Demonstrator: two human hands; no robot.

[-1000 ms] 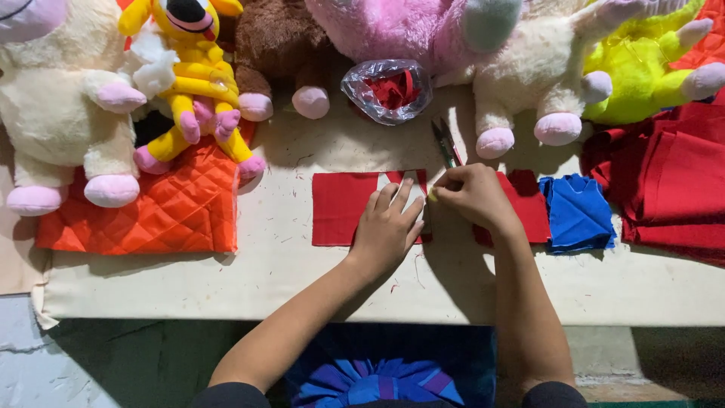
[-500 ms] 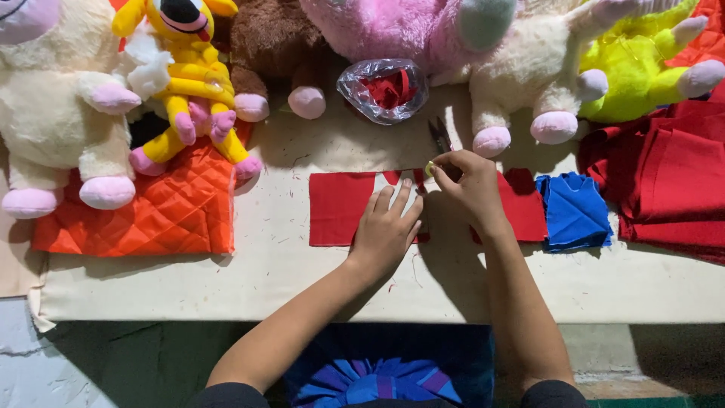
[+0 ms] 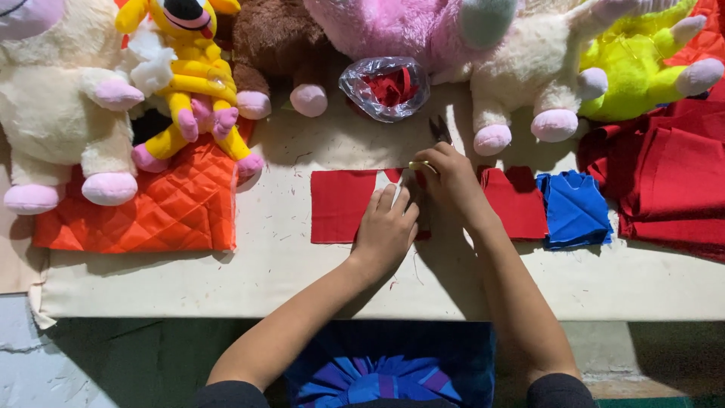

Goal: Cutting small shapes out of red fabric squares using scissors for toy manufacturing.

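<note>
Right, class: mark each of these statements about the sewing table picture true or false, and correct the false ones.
1. The left hand presses flat on the red cloth. True.
2. The right hand holds scissors. True.
3. The blue cloth lies left of the red cloth. False: it lies to the right.
4. The plastic bag holds yellow scraps. False: red ones.
5. The orange quilted cloth lies under the yellow plush toy. True.
</note>
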